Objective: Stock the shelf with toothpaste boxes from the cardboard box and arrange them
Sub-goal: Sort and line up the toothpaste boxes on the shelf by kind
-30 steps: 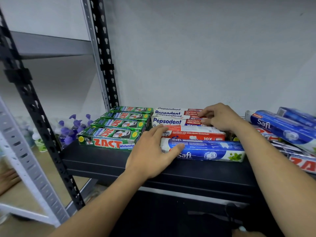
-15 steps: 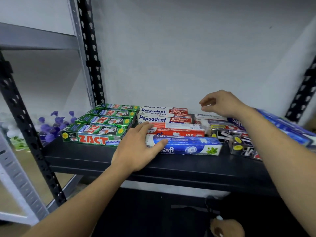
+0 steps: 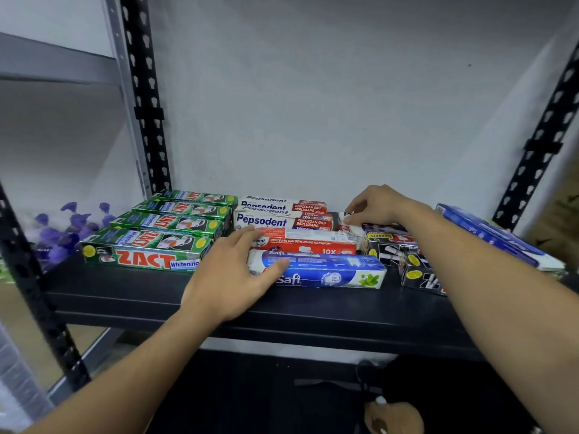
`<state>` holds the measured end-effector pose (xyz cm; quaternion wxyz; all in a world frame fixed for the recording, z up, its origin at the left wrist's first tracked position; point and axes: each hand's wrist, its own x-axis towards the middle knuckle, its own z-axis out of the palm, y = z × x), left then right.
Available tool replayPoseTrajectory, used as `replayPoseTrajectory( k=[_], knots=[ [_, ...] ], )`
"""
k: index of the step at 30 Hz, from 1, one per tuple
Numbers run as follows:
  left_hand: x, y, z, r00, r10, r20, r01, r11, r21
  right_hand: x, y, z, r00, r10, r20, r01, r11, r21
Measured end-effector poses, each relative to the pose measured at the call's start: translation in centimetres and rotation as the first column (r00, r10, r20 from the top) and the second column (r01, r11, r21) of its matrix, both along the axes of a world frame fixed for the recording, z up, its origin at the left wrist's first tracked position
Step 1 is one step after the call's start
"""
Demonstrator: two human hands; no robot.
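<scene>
Shelf (image 3: 125, 296), front row: left grip (image 3: 232, 277) lies flat on Safi box (image 3: 329, 270); right grip (image 3: 376, 205) pinches 1 rear Pepsodent box (image 3: 343, 218) end; risk: dragging it could knock adjacent black boxes (image 3: 388, 245) askew.

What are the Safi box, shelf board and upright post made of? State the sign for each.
Safi box: printed paperboard, glossy, going by folded edges and sheen. Shelf board: black, matte, probably painted metal or laminate; unclear. Upright post: likely painted steel, punched keyhole slots.
</scene>
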<state>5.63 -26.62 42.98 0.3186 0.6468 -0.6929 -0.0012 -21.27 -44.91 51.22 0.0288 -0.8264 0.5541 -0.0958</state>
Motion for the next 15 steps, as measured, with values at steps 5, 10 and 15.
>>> replayPoseTrajectory(
  k=[5,10,15],
  knots=[
    [0.1,-0.2,-0.1,1.000,0.000,-0.009,0.000,1.000,-0.005,0.5,-1.6,-0.4,0.998,-0.033,-0.050,0.030,0.999,-0.045],
    [0.1,-0.1,-0.1,1.000,0.002,-0.007,-0.002,1.000,-0.014,0.4,-2.0,-0.3,0.992,-0.057,-0.108,0.054,0.998,-0.032],
    [0.1,-0.1,-0.1,1.000,-0.006,-0.015,0.005,1.000,-0.027,0.3,-2.4,0.3,0.985,-0.084,-0.152,0.096,0.993,0.073]
  ],
)
